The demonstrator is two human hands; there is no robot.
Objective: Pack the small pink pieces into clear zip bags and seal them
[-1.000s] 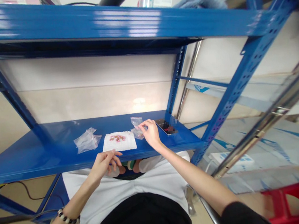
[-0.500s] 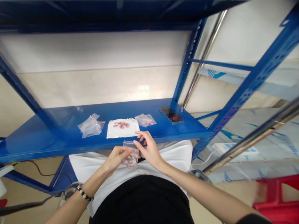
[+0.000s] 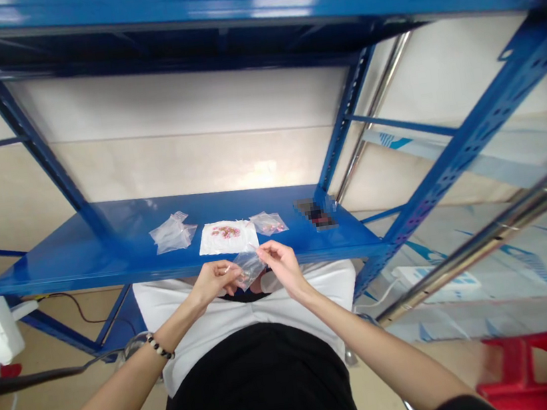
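Left hand (image 3: 216, 281): your fingers pinch one edge of the bag, and a black-and-white beaded bracelet (image 3: 159, 346) circles your wrist.
Right hand (image 3: 281, 266): your fingertips pinch the opposite edge.
Thin clear plastic bag (image 3: 248, 269): it is crinkled and glossy, held between your hands; its contents are hard to make out.
Ahead of your hands: a white paper sheet (image 3: 227, 236) with small pink beads (image 3: 225, 232) lies on the smooth blue steel shelf (image 3: 69, 262).
Beyond your left hand: a crumpled clear bag (image 3: 172, 233).
Beyond your right hand: a small bag (image 3: 268, 223) and a pixelated phone (image 3: 315, 214).
Change: the held bag sits higher than before, level with the shelf's front edge.
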